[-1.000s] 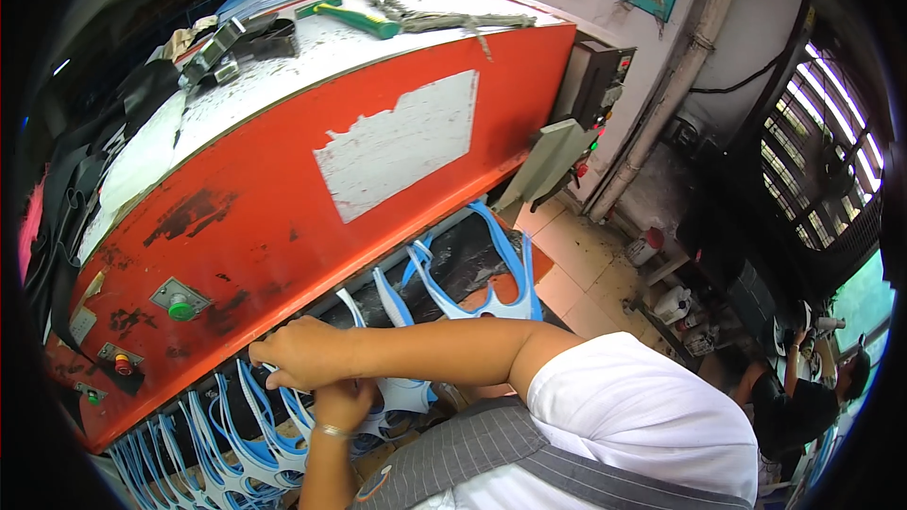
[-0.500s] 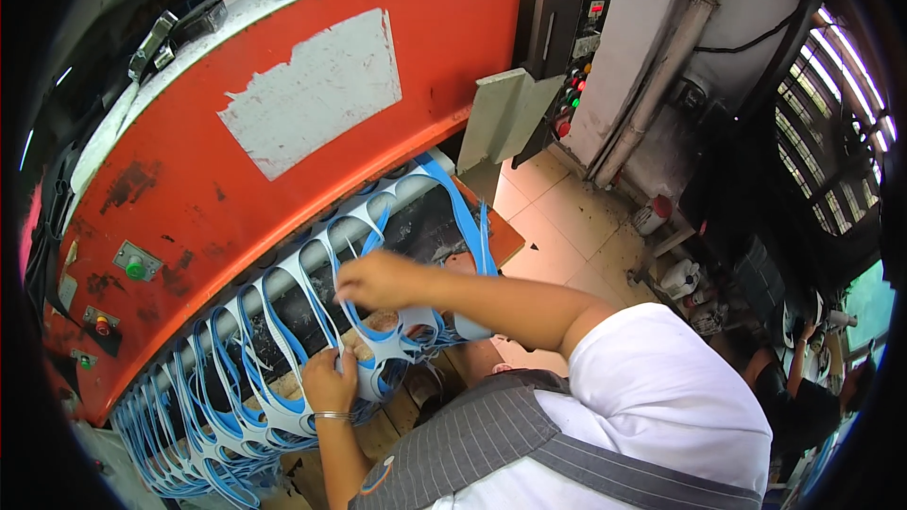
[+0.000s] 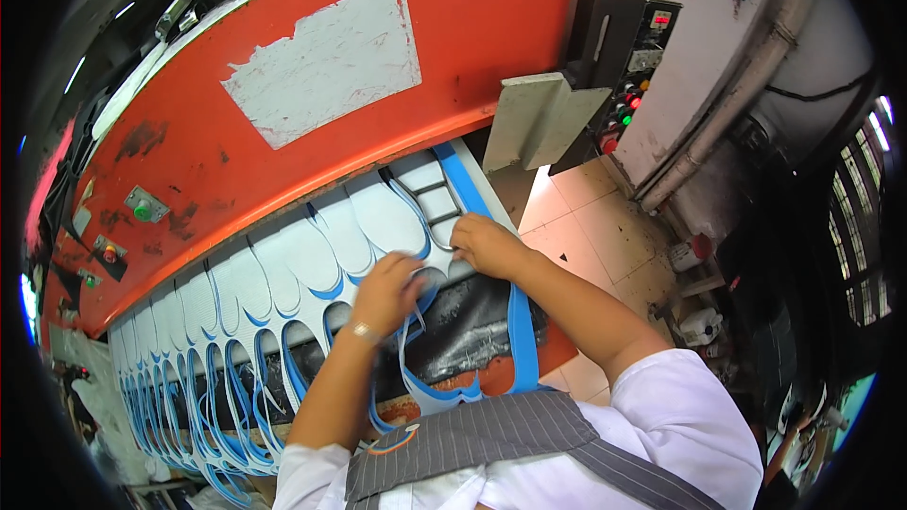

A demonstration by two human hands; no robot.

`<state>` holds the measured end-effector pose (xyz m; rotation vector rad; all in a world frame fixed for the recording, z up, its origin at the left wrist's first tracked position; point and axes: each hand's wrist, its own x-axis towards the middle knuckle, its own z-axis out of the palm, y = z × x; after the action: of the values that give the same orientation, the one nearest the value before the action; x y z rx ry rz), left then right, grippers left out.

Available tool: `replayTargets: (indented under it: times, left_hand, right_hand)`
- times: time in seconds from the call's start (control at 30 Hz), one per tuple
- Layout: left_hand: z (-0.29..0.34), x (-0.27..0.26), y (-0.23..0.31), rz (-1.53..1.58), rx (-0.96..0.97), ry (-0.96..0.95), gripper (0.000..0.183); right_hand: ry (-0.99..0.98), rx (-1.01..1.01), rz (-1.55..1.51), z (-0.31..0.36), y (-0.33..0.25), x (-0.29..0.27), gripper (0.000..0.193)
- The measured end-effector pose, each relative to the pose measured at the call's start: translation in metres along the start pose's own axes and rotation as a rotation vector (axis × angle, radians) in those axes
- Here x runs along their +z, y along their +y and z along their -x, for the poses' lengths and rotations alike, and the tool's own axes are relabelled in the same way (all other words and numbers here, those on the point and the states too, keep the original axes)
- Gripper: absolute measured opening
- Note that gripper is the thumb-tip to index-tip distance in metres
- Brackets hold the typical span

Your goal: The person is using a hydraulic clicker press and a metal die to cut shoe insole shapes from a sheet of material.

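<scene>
A white-and-blue foam sheet (image 3: 274, 279) lies on the bed below the orange machine, marked by rows of cut, sole-like outlines. On its right end sits a dark metal cutting die (image 3: 433, 191), a curved, sole-shaped frame with crossbars. My right hand (image 3: 487, 244) is closed at the die's near end, fingertips on its rim. My left hand (image 3: 385, 293), smeared by motion, is just left of it at the sheet's near edge; what its fingers hold, if anything, is unclear. Looped offcut webbing (image 3: 222, 416) hangs from the sheet's near side.
The orange machine front (image 3: 463, 57) spans the far side, with green and red buttons (image 3: 142, 212) at left. A pale bent plate (image 3: 534, 118) stands beside a dark control box (image 3: 614, 47) with lit buttons. Tiled floor (image 3: 590, 217) and a pipe (image 3: 718, 113) are at right.
My hands have moved from the hanging webbing to the sheet and die. More of the sheet's white surface now shows on the bed, along with the die. The view has shifted slightly.
</scene>
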<state>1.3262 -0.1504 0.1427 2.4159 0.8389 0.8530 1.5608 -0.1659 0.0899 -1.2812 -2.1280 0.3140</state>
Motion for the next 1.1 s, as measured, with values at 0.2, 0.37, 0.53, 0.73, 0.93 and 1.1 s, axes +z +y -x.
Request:
replayTargets:
  times: [0.2, 0.37, 0.53, 0.73, 0.93, 1.1]
  left_hand:
    - [-0.013, 0.059, -0.005, -0.019, 0.008, -0.288, 0.015]
    - [-0.017, 0.064, -0.004, -0.088, 0.178, -0.385, 0.014]
    - [-0.002, 0.072, -0.007, 0.196, 0.197, -0.285, 0.009]
    - [-0.009, 0.066, -0.013, 0.265, 0.181, -0.307, 0.009]
    - [0.002, 0.079, -0.012, 0.251, 0.240, -0.272, 0.012]
    - [0.003, 0.066, 0.009, 0.151, 0.114, -0.175, 0.014]
  right_hand:
    - [-0.107, -0.044, -0.121, 0.042, -0.014, -0.012, 0.017]
    - [-0.113, -0.137, -0.162, 0.048, -0.008, -0.022, 0.020]
    - [-0.090, -0.205, -0.310, 0.054, -0.004, -0.009, 0.022]
    - [-0.135, -0.199, -0.306, 0.046, 0.001, -0.007, 0.013]
    - [-0.227, -0.249, -0.231, 0.061, 0.009, -0.009, 0.009]
    - [-0.145, -0.208, -0.212, 0.041, -0.015, -0.037, 0.006]
